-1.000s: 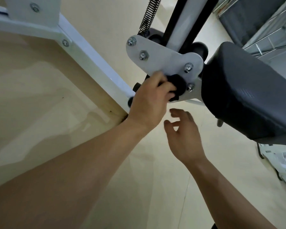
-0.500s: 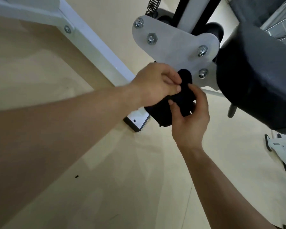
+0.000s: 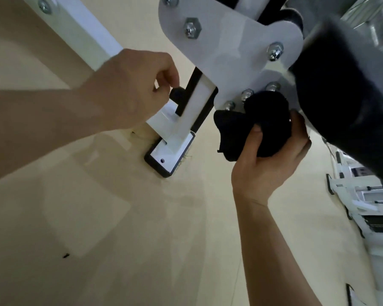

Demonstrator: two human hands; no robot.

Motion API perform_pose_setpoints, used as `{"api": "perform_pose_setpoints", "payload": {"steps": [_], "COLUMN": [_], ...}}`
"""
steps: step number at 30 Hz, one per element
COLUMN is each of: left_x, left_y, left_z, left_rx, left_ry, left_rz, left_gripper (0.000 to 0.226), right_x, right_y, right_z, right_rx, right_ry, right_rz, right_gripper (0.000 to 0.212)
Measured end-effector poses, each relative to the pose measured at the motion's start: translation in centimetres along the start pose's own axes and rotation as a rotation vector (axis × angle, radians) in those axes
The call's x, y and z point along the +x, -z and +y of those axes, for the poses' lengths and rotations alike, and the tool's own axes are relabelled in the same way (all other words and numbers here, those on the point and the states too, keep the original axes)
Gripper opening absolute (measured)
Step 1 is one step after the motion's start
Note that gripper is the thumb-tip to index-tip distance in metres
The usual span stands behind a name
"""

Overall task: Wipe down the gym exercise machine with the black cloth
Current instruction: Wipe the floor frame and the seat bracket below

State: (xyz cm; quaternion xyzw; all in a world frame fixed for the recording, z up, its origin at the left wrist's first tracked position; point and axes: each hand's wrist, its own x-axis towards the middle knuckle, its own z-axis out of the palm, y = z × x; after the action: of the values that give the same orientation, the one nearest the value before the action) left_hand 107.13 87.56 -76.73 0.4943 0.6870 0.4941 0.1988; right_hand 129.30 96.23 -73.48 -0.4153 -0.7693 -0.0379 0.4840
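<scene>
Two hands at work: both are up at the white bracket plate (image 3: 230, 51) of the exercise machine, beside its black pad (image 3: 352, 89).
Snag risk: the black cloth (image 3: 261, 127) is bunched right against the bolt heads (image 3: 247, 94) on the plate's lower edge. A sweep across them may catch the fabric and drag it out of the grip.
Knob risk: if the black knob (image 3: 177, 94) is an adjustment pin, pulling it could free the pad or arm, which might shift and nip the fingers close beneath it.
Coverage risk: the cloth is balled up, so only a small patch seems to meet the metal. The plate's upper part and the white frame bar (image 3: 84, 34) could go unwiped.
Loose flap: a corner hangs left of the thumb and may slip if the grip eases.
Left hand (image 3: 128, 89): it reaches in from the left with the back of the hand up. The fingers are curled tight together, and forefinger and thumb pinch the end of the knob.
Right hand (image 3: 272, 160): it is raised from below, palm towards the machine. The thumb (image 3: 255, 138) and curled fingers close round the cloth and press it to the plate's underside.
Cloth location: in the right hand, touching the plate just beside the pad.
</scene>
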Motion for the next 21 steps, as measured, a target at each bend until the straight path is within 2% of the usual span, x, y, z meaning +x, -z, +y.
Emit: {"api": "perform_pose_setpoints", "payload": {"steps": [7,12,15,18,21], "left_x": [1.1,0.7,0.4,0.4,0.3], "left_y": [-0.3,-0.4,-0.6,-0.9,-1.4], "left_z": [1.0,1.0,1.1,1.2,1.4], "left_rx": [0.017,0.038,0.056,0.060,0.077], "left_ry": [-0.106,-0.103,-0.095,-0.096,-0.106], "left_rz": [0.017,-0.001,-0.009,-0.011,-0.016], "left_gripper": [0.017,0.018,0.019,0.017,0.016], "right_x": [0.6,-1.5,-1.1,0.4,1.3], "right_y": [-2.1,-2.8,-2.1,0.1,1.1], "right_z": [0.2,0.4,0.1,-0.1,-0.4], "right_rx": [-0.033,-0.028,-0.033,-0.055,-0.073], "right_ry": [0.007,-0.092,-0.087,-0.007,0.044], "right_rz": [-0.062,-0.192,-0.180,-0.119,-0.136], "right_gripper": [0.032,0.028,0.030,0.036,0.040]}}
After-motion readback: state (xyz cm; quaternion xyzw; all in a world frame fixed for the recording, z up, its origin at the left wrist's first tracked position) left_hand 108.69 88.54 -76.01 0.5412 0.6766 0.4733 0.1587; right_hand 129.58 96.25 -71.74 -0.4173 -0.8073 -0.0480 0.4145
